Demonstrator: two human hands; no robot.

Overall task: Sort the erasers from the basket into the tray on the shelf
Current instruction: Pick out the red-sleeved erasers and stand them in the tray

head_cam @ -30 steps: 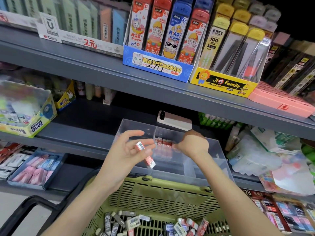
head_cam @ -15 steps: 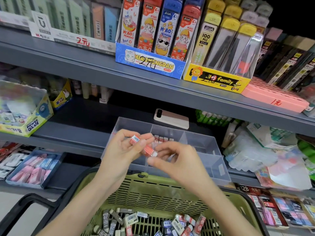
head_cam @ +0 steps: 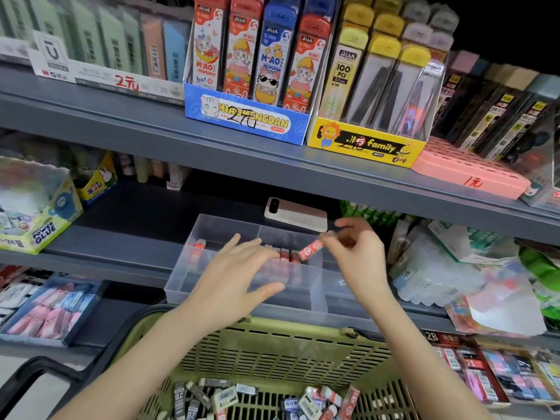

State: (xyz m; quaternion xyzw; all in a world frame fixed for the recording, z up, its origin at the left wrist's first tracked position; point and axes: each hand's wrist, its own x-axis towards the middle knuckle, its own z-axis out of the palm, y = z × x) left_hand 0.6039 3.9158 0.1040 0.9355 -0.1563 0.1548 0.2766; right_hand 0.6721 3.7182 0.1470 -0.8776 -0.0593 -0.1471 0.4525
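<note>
So, starting out to the left of the pinch: the left hand (head_cam: pixel 233 277) is flat and spread, holding nothing, hovering over the front of the clear plastic divided tray (head_cam: pixel 181 294) on the shelf. Whether it touches the tray I can't tell.

Just past its fingertips, closer to the pinch, there's a row of red-wrapped erasers (head_cam: pixel 285 255) standing side by side in the middle compartment.

Then the bit that matters: the small red paper-sleeved eraser (head_cam: pixel 311 249) is pinched by one end in the right hand (head_cam: pixel 360 259), thumb and fingertips closed on it. It sticks out left of the grip, long axis slanted, free end lower and aimed at that row, which sits just below and left of it. So my read is the right hand does the drop: a short move down-left, tipping it upright to match the row.

Way below the grip, the green slotted plastic basket (head_cam: pixel 272 347) has plenty of loose erasers (head_cam: pixel 306 401) left.
</note>
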